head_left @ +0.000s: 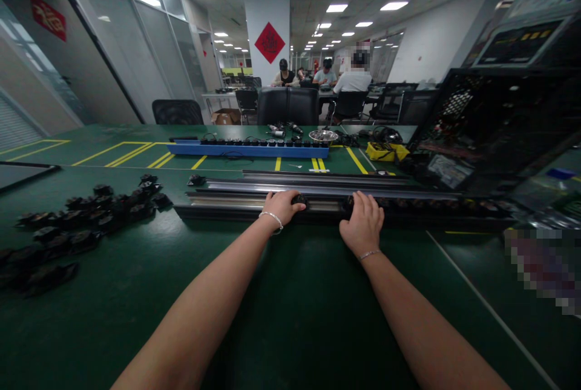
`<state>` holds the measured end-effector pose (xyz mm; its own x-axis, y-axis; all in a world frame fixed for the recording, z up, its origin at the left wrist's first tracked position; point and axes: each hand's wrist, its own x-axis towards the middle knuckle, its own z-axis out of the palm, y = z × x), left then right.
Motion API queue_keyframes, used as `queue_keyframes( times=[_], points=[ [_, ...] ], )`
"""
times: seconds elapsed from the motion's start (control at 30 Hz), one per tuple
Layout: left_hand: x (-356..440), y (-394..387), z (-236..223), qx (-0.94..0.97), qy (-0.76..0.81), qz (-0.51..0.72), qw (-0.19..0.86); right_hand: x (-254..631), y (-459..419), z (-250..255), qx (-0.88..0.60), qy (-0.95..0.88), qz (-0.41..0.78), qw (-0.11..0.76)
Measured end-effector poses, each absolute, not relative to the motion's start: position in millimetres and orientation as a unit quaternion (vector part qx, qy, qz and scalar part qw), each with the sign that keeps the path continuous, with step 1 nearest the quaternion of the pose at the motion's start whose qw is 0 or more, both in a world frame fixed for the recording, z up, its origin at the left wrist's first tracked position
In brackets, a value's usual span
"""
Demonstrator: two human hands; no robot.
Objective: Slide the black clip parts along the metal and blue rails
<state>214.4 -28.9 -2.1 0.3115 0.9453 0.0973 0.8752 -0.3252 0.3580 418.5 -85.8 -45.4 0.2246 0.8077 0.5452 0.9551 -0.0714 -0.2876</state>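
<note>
A long dark metal rail [236, 201] lies across the green table [290, 293] in front of me, with more rails stacked behind it. My left hand [282, 206] is curled on a small black module [299, 199] seated in the near rail. My right hand [363, 220] rests closed on the rail beside another black module [348, 202]. To the right of my right hand, a row of black modules [431, 203] fills the rail.
A heap of loose black modules [86, 217] lies at the left. A blue strip [247, 150] with sockets, a metal bowl [323, 135] and a yellow tray [385, 151] sit further back. A black open machine [490, 129] stands at right. People sit at desks behind.
</note>
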Motion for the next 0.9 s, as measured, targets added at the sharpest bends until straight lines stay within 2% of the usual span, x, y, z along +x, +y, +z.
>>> queue_keyframes(
  times=[0.9],
  points=[
    [162, -24, -3, 0.780, 0.599, 0.133, 0.123, 419, -86, -45, -0.716, -0.614, -0.124, 0.307]
  ],
)
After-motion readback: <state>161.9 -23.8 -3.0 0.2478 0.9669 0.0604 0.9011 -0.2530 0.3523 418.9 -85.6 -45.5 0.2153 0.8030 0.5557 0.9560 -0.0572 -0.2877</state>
